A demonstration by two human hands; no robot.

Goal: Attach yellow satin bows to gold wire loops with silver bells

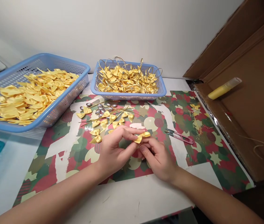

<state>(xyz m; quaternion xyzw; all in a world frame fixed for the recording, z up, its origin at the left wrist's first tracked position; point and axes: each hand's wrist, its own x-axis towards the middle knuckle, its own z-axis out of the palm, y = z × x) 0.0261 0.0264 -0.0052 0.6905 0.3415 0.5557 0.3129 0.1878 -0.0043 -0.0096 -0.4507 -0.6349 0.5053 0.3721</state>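
Over the middle of the table a yellow satin bow (142, 137) is held between my two hands. My left hand (118, 144) pinches its left side with thumb and fingers. From below and the right, my right hand (157, 157) closes on the same bow with its fingers curled, and part of the bow's underside is hidden. Beyond my left hand lie several loose yellow bows (96, 136), silver bells (100, 109) and thin gold ties (132, 111). A pair of pink-handled thread snips (180, 137) rests to the right of my right hand.
A large blue basket (48, 116) of yellow bows stands at the left. A smaller blue basket (128, 96) at the back holds bows with gold ties. Yellow scraps (197, 124) lie on the patterned paper (230, 168). Cardboard (244, 62) walls the right, with a yellow tube (224, 88).
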